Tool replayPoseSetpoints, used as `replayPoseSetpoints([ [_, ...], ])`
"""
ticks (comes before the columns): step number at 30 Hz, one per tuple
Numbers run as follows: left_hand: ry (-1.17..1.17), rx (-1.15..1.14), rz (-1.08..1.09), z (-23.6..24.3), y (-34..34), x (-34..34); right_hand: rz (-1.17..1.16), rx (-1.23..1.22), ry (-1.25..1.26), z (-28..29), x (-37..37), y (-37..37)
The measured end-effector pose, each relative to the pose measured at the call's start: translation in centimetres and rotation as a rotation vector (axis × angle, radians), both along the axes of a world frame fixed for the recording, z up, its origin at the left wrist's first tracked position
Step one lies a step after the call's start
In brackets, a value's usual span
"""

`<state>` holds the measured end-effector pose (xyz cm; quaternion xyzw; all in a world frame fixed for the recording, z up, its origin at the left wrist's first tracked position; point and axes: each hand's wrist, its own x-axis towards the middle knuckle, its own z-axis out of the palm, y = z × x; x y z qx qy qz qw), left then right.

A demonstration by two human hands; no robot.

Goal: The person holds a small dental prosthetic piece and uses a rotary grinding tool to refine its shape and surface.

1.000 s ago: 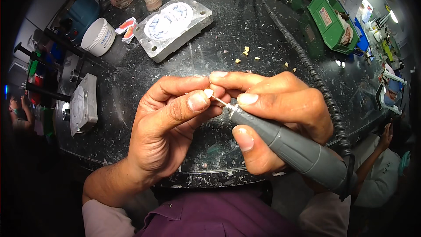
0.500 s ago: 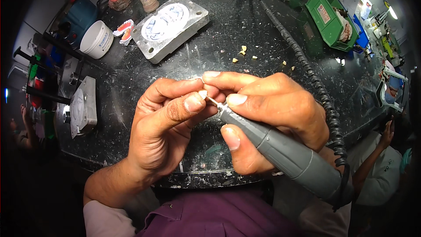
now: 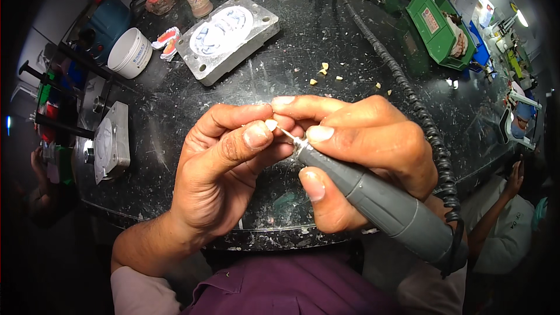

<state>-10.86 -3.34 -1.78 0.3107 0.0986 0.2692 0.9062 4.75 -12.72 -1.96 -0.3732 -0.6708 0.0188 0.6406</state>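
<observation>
Between the thumb and fingertips of my left hand [image 3: 216,160] is a small off-white artificial tooth [image 3: 271,125]. My right hand [image 3: 379,146] is wrapped around a thick grey rotary handpiece [image 3: 382,201], slanting from lower right up toward the tooth. Its thin metal bur [image 3: 286,133] points at the tooth's right side; whether the tip touches is too small to tell. The right index fingertip meets the left fingertips just above the tooth. A coiled black cord [image 3: 429,131] runs from the handpiece's rear end up past my right hand.
Several yellowish tooth pieces [image 3: 324,69] lie beyond my hands on the black, scratched bench [image 3: 326,29]. A metal flask half [image 3: 224,38] with a white plaster mould, a white tub [image 3: 129,53] and a pink-and-white denture model [image 3: 167,41] stand far left. Green bins [image 3: 437,26] stand far right.
Both hands have shifted very slightly to the right. The tooth shows a little more of its face above my left thumb. Both grips are the same.
</observation>
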Motion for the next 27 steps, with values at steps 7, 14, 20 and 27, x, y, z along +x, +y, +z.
replayPoseSetpoints([
  [7, -0.002, 0.017, 0.000, 0.11, -0.02, -0.04, -0.005, -0.004, -0.036, 0.10, 0.08, 0.13],
  [14, 0.001, 0.020, 0.006, -0.04, -0.14, -0.02, -0.008, 0.016, -0.038, 0.07, 0.09, 0.13],
  [20, -0.038, -0.030, -0.021, -0.03, -0.15, 0.17, -0.037, -0.039, 0.026, 0.35, -0.20, -0.42],
  [27, -0.018, 0.003, -0.013, 0.06, -0.14, 0.17, -0.038, -0.042, 0.042, 0.28, -0.33, -0.31],
])
